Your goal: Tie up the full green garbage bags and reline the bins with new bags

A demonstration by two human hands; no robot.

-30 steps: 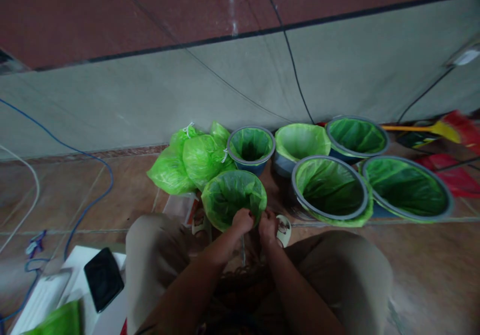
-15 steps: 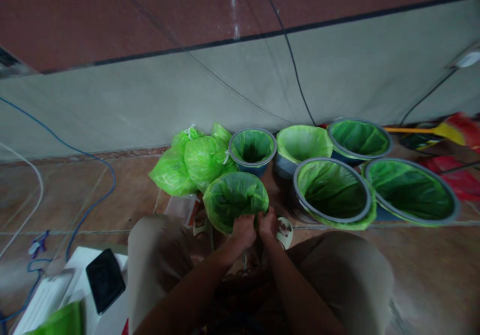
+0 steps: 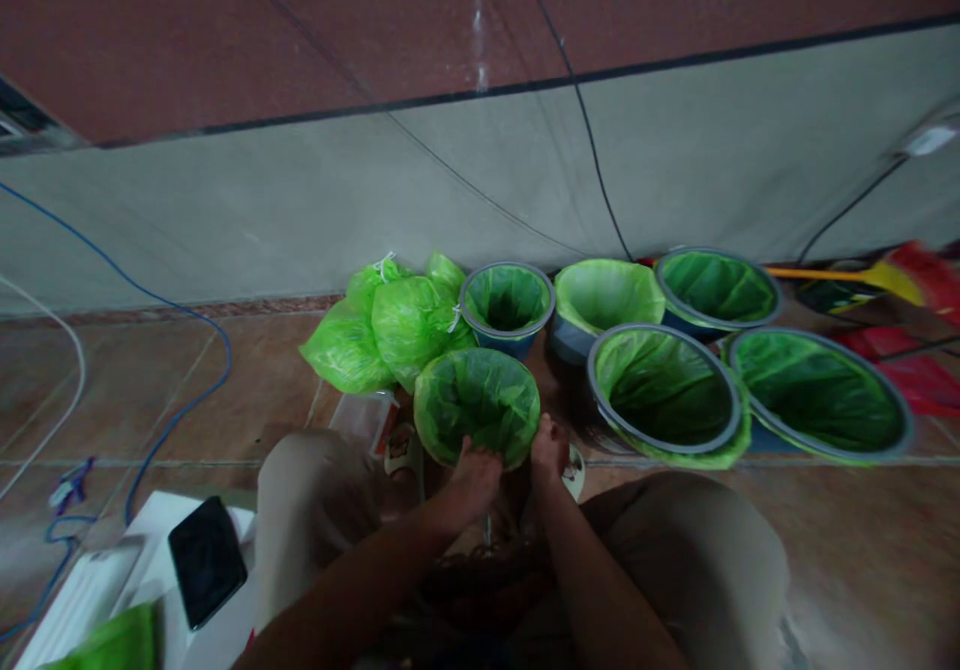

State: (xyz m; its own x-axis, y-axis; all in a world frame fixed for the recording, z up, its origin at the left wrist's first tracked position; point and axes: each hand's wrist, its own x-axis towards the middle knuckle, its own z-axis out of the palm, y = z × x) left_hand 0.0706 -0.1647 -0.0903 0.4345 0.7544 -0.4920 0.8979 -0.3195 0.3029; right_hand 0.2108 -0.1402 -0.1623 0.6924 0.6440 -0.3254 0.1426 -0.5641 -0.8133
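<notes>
A small bin [image 3: 517, 405] stands between my feet, lined with a thin green bin liner [image 3: 465, 390] folded out over its edge. My left hand [image 3: 478, 478] is closed on the liner at the near side of the rim, thumb up and fingertips inside the opening. At the right side of the rim, my right hand [image 3: 551, 447] has its fingers curled against the liner's edge. The bin's lower part is hidden behind my hands.
Tied green bags [image 3: 405, 320] lie against the wall beside a small lined bin [image 3: 507, 300]. Several more lined bins stand to the right, one with a grey rim ring [image 3: 664, 390] close to my knee. A phone-like black device [image 3: 206, 560] rests on white boxes at left.
My hands have moved apart along the rim: the left a little to the left, the right outward to the right. The bin has shifted slightly.
</notes>
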